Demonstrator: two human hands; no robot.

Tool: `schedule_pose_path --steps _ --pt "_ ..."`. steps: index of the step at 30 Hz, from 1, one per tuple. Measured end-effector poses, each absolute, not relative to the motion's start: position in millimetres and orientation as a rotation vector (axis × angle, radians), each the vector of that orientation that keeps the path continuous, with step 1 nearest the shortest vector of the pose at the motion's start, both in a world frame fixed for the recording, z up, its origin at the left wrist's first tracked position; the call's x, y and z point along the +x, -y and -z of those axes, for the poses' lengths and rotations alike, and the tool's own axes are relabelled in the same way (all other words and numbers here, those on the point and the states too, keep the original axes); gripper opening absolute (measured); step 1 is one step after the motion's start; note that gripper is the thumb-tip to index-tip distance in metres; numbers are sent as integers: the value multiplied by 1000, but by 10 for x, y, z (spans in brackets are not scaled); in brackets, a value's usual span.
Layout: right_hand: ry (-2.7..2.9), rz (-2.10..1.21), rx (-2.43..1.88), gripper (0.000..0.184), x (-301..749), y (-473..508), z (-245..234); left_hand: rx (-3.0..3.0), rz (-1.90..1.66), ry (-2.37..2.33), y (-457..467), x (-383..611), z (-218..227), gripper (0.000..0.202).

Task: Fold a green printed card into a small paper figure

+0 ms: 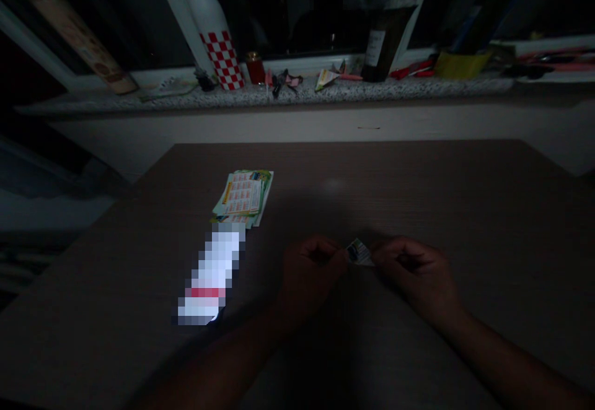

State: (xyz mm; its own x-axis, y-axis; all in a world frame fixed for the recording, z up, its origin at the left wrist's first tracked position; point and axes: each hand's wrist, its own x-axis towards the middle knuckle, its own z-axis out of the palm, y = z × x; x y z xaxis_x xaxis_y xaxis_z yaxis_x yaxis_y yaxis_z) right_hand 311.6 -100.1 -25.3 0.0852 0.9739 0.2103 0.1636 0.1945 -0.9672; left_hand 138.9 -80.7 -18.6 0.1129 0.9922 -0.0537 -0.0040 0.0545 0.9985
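Note:
The room is dim. Both my hands rest on a brown wooden table (418,181) and pinch a small printed piece of paper (359,252) between them. My left hand (310,272) grips its left edge with curled fingers. My right hand (413,274) grips its right edge the same way. A stack of printed leaflets (244,197) lies on the table to the left, beyond my left hand. Below the stack a lit phone screen (211,275) lies flat, its picture blurred out.
A stone windowsill (418,88) runs behind the table. On it stand a white bottle with red checks (214,29), a small red jar (255,67), a dark bottle (385,38), folded paper shapes (326,77) and a yellow tape roll (460,64).

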Motion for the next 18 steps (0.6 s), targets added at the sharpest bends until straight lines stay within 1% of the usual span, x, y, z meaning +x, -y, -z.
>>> schedule_pose_path --steps 2,3,8,10,12,18 --pt "1406 -865 -1223 8 3164 992 259 1135 -1074 -1106 769 1365 197 16" --pt "1460 -831 -1208 9 3186 986 262 1090 -1061 -1072 750 1355 211 17" --pt "1863 -573 -984 28 3241 959 280 823 -898 -906 708 1344 273 16" --pt "1959 -496 -889 32 3250 955 298 742 -826 -873 716 1351 265 18" --pt "2001 -435 -824 33 3260 953 313 703 -766 -851 729 1354 242 21" --pt "2018 -326 -751 26 3271 952 267 626 -676 -792 745 1347 210 24"
